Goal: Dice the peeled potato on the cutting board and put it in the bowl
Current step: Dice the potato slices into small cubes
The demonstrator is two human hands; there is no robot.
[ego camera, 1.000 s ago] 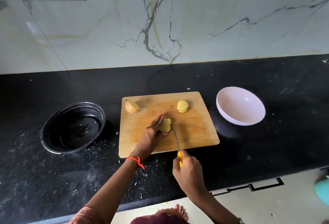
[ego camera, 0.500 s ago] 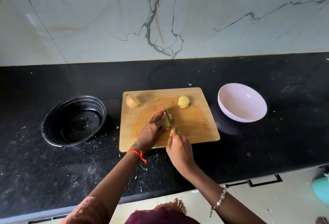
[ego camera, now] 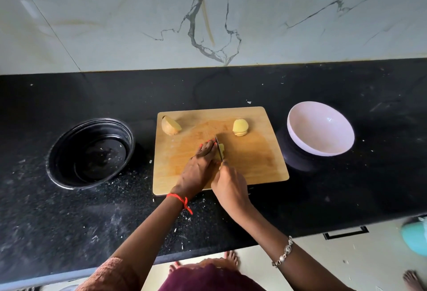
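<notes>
- Right hand (ego camera: pixel 231 189) has moved in from the near board edge. It is wrapped round the knife (ego camera: pixel 218 148) handle, which is mostly hidden apart from a yellow sliver.
- A second ago the blade lay clear to the right of the piece (ego camera: pixel 221 149). Now it is down on the piece, close against the left fingertips.
- Left hand (ego camera: pixel 198 166) has hardly shifted. Fingers are together, tips bent down on the piece, pinning it mid-board (ego camera: pixel 254 159).
- Meaning: another cut is under way, so dicing is ongoing. Can't tell how deep the blade is.
- Wedge (ego camera: pixel 170 125) in the far-left board corner is unmoved and uncut.
- Slices (ego camera: pixel 240 127) far-right on the board are unmoved, stacked, not yet diced.
- Bowl (ego camera: pixel 323 133) sits just right of the board with no potato in it. Transfer not started, so the task looks under halfway.
- Risk: blade is very close to the left fingertips.
- Worktop (ego camera: pixel 346 186) is black speckled stone, with pale scraps and smears scattered mostly front-left.
- Black bowl (ego camera: pixel 57 149) is left of the board, with a few pale flecks inside.
- Wall (ego camera: pixel 300 13) is white marble-look with dark veins.
- Pale floor (ego camera: pixel 300 267) lies below the worktop edge, with bare feet visible. A blurred teal object (ego camera: pixel 416 237) is at the far right.
</notes>
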